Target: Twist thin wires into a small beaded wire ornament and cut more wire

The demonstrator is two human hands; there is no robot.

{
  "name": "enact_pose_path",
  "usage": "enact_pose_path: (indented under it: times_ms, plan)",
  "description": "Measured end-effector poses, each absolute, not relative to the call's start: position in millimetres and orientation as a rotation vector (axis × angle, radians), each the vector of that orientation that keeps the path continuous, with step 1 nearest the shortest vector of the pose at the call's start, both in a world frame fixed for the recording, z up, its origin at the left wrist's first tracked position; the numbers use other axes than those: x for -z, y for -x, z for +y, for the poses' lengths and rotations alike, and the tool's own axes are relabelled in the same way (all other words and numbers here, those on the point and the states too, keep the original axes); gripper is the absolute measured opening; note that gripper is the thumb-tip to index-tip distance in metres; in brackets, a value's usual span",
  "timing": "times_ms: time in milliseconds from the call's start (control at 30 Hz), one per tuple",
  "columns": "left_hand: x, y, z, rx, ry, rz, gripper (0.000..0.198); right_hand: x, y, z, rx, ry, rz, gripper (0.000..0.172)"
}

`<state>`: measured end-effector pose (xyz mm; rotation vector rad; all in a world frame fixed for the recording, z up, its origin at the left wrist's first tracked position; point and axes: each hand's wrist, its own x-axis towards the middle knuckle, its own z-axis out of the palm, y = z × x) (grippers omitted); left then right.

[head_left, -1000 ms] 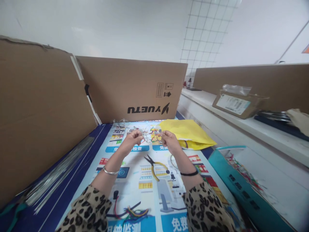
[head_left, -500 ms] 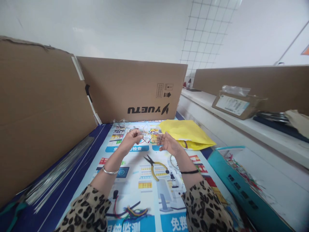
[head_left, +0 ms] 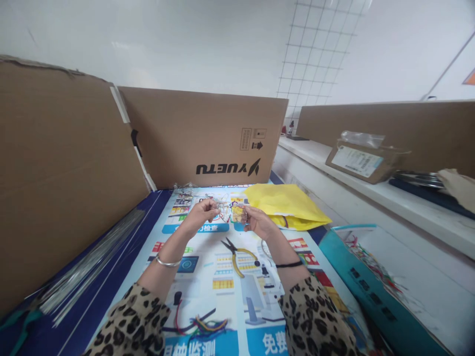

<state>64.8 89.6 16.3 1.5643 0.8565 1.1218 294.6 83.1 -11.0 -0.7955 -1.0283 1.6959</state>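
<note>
My left hand (head_left: 202,212) and my right hand (head_left: 256,221) are raised side by side above a printed poster (head_left: 222,277) on the table. Both hands pinch a small, thin wire piece (head_left: 230,212) stretched between their fingertips; it is too fine to name more exactly. Below them on the poster lie yellow-handled pliers (head_left: 239,253). A bundle of coloured wires (head_left: 202,326) rests near my left sleeve.
Cardboard panels (head_left: 200,138) wall off the back and left. A yellow bag (head_left: 285,202) lies at the right rear. Thin metal rods (head_left: 89,262) lie along the left. A teal box (head_left: 367,282) with wire scraps stands at the right, with a white shelf behind it.
My right hand has closed again and drawn slightly inward toward the left hand. The left hand has stayed nearly still.
</note>
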Motion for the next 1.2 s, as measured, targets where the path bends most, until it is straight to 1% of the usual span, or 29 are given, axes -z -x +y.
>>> enact_pose_path:
  times_ms: [200, 267, 400, 567, 700, 900, 1067, 1200]
  plan:
    - [-16.1, -66.9, 88.4, -1.126, -1.560, 0.890, 0.024, 13.1, -290.7, 87.7, -1.721, 0.857, -0.925, 0.014]
    - [-16.3, -69.1, 87.2, -1.107, -1.569, 0.901, 0.024, 12.8, -288.7, 88.7, -1.719, 0.899, -0.877, 0.018]
    - [-17.0, -73.0, 84.9, -1.100, -1.589, 0.905, 0.023, 10.3, -286.4, 87.0, -1.756, 0.946, -0.843, 0.032]
    - [-17.3, -73.8, 84.2, -1.082, -1.605, 0.918, 0.023, 7.1, -286.3, 82.5, -1.766, 0.925, -0.845, 0.027]
    - [-17.6, -73.8, 83.6, -1.076, -1.599, 0.911, 0.024, 6.0, -286.4, 79.9, -1.778, 0.896, -0.879, 0.028]
    - [-17.9, -74.0, 84.2, -1.084, -1.603, 0.900, 0.024, 12.0, -286.4, 84.4, -1.702, 0.889, -0.915, 0.024]
    - [-15.8, -73.7, 85.1, -1.076, -1.619, 0.927, 0.024, 16.2, -287.1, 87.4, -1.601, 0.900, -0.966, 0.026]
    - [-12.9, -74.5, 85.9, -1.078, -1.623, 0.947, 0.024, 9.9, -289.5, 85.1, -1.515, 0.896, -1.029, 0.029]
